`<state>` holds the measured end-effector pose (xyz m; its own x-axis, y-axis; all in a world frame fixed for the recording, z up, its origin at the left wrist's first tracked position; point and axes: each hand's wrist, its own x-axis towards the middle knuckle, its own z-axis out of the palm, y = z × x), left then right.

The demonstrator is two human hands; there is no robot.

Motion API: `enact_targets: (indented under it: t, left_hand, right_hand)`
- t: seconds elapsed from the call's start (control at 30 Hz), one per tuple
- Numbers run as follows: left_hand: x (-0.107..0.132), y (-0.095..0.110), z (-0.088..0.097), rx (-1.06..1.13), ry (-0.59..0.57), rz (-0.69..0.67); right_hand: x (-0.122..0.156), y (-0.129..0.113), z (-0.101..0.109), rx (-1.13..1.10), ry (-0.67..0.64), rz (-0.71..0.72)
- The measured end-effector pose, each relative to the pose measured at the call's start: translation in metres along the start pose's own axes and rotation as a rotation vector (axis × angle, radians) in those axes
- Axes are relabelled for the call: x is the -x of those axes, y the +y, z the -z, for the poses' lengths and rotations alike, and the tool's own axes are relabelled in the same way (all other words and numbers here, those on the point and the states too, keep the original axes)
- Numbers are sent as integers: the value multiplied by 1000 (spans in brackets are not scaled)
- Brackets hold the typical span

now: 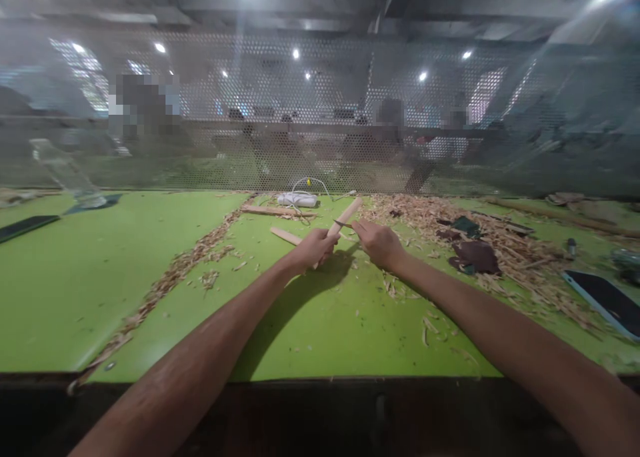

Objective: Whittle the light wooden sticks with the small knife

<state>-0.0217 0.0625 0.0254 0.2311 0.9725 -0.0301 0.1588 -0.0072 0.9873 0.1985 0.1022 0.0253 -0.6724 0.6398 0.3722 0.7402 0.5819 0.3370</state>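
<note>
My left hand [319, 249] is closed around a pale wooden stick [346, 215], which slants up and away to the right. A carving knife [343, 224] is gripped in my right hand [379, 243]; its dark blade meets the stick just beyond my left fingers. Most of the knife's handle is hidden inside my right fist. Another light wooden piece [286, 236] shows to the left of my left hand, its near end covered by that hand. I cannot tell whether the two pieces are joined.
Wood shavings [430, 210] are heaped at the back right, with brown scraps [475, 257] among them. A white power strip [297, 199] and a flat wooden strip [277, 211] lie ahead. A phone [605, 300] rests at right, a clear bottle [70, 173] at left. A perforated screen [320, 150] stands behind.
</note>
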Motion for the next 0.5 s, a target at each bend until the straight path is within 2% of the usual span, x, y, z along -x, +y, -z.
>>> enact_targets:
  t: [0.13,0.3,0.43,0.5]
  left_hand:
    - [0,-2,1,13,-37,-6]
    - [-4,-1,1,16,-28,2]
    - [-7,2,-1,99,-29,25]
    - [-5,4,-2,159,-15,23]
  right_hand:
    - [1,1,-2,-29,20,-4]
    - [-1,8,-4,-22,32,12]
    - [-16,20,-4,20,9,101]
    - [-25,31,-1,20,-29,75]
